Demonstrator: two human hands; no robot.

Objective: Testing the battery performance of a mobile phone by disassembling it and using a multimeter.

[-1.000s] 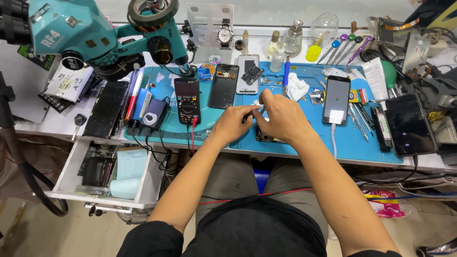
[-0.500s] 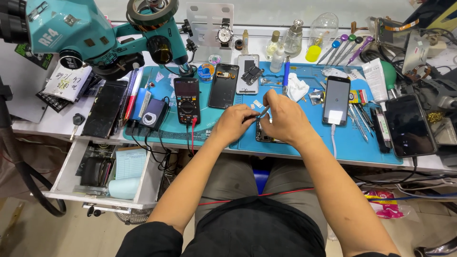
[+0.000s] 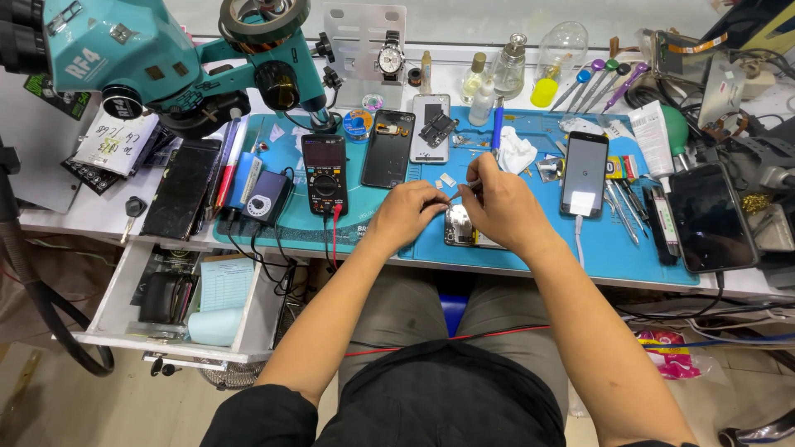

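Both hands work an opened phone (image 3: 460, 225) on the counter (image 3: 530, 248). Right hand (image 3: 505, 207) fingers pinch thin tweezers (image 3: 465, 189); left hand (image 3: 407, 213) fingers curl, steadying it. Light, fragile insides probably want edge holds.

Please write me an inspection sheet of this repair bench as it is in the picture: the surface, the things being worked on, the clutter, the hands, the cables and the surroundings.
Surface: blue work mat on a white bench, crowded.
Job's things: opened phone lies on the mat under both hands; a thin metal tool points down at it.
Clutter: multimeter, several phones, a white cloth, bottles, screwdrivers, a wristwatch.
Grippers: left hand rests at the phone's left edge; right hand pinches the tool in its fingers.
Cables: red and black meter leads hang over the front edge; a white cable runs from the lit phone.
Surroundings: teal microscope at upper left; open drawer below the bench.
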